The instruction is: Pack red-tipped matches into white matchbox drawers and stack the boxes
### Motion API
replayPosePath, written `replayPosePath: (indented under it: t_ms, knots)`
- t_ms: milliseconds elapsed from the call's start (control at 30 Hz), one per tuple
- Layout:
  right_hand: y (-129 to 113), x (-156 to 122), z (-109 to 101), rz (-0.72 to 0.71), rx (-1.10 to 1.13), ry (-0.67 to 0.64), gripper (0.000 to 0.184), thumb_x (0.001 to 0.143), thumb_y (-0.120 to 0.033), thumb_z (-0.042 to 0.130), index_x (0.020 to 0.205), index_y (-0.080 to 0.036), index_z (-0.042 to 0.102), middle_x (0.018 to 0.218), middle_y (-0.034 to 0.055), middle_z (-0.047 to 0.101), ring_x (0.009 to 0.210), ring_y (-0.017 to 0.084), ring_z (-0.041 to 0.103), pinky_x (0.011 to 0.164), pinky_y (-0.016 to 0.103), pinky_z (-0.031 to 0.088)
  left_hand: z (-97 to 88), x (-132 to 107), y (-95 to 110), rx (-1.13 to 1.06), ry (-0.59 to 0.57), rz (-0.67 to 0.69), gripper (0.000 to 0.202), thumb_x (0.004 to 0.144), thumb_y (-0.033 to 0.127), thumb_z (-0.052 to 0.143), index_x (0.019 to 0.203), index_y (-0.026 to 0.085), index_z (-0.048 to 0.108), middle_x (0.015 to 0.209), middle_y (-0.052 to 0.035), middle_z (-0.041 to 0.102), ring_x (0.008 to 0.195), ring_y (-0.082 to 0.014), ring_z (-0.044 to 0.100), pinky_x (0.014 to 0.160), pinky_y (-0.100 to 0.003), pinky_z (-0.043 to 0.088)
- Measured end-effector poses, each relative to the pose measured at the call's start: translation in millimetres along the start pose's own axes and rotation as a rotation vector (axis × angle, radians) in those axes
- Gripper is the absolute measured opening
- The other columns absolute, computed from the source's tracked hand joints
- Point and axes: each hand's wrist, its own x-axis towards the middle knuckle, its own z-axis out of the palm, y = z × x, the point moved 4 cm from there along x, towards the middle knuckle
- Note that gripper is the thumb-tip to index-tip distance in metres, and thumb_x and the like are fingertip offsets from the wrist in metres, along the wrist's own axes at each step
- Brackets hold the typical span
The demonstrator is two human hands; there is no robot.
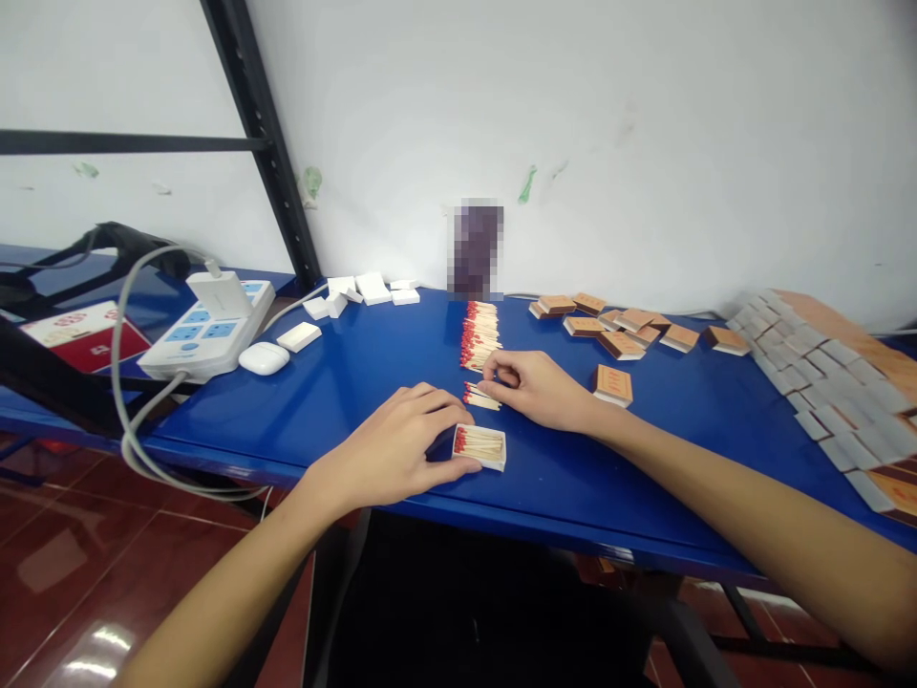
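My left hand (401, 444) grips the left end of a white matchbox tray (493, 464) between thumb and fingers, near the front of the table. Inside the tray lie red-tipped matches (481, 442), their heads to the left. Just behind it my right hand (534, 387) is closed in a pinch at a small group of loose matches (484, 401); its fingertips partly hide them. Farther back, a long row of matches (479, 334) runs away from me, heads also to the left. A closed orange matchbox (613, 383) lies right of my right hand.
Orange matchboxes (630, 330) lie scattered at the back right, beside a large stack of matchboxes (823, 382). White trays (371, 288) sit at the back left. A power strip (207, 330) with cables and a white earbud case (264, 358) occupy the left. A metal post (265, 143) rises there.
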Motion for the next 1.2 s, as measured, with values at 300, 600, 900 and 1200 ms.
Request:
replayPosePath:
  t_ms: [300, 600, 900, 1200]
  knots:
    - [1.4, -1.4, 0.1, -0.011, 0.035, 0.011, 0.022, 0.089, -0.036, 0.056, 0.075, -0.020, 0.054, 0.056, -0.0076, 0.033, 0.053, 0.010, 0.033, 0.057, 0.026, 0.027, -0.3, -0.1, 0.6, 0.001, 0.011, 0.007, 0.031, 0.093, 0.046, 0.062, 0.111, 0.022, 0.065, 0.116, -0.0053, 0.067, 0.110, -0.0239, 0.058, 0.100, -0.040, 0.041]
    - [0.2, -2.4, 0.0, -0.028, 0.036, -0.001, 0.022, 0.086, -0.039, 0.062, 0.077, -0.020, 0.057, 0.058, -0.0074, 0.036, 0.054, 0.010, 0.035, 0.057, 0.026, 0.027, -0.2, -0.1, 0.1, 0.003, 0.004, 0.005, 0.031, 0.092, 0.046, 0.063, 0.111, 0.021, 0.065, 0.117, -0.0047, 0.066, 0.110, -0.0237, 0.058, 0.100, -0.040, 0.040]
    - [-1.5, -2.8, 0.2, -0.061, 0.016, -0.013, 0.026, 0.086, -0.044, 0.063, 0.078, -0.020, 0.056, 0.059, -0.0072, 0.037, 0.055, 0.010, 0.034, 0.058, 0.026, 0.026, 0.5, 0.4, -0.2, 0.009, -0.014, -0.004, 0.032, 0.093, 0.047, 0.062, 0.112, 0.021, 0.064, 0.119, -0.0054, 0.065, 0.112, -0.0246, 0.056, 0.099, -0.041, 0.041]
    - [0.3, -2.7, 0.5, -0.055, 0.012, -0.003, 0.023, 0.086, -0.041, 0.062, 0.078, -0.020, 0.057, 0.059, -0.0071, 0.037, 0.055, 0.010, 0.035, 0.057, 0.025, 0.026, 0.4, 0.2, 0.0, 0.007, -0.008, -0.010, 0.032, 0.092, 0.045, 0.063, 0.112, 0.021, 0.065, 0.118, -0.0051, 0.065, 0.112, -0.0239, 0.057, 0.101, -0.041, 0.041]
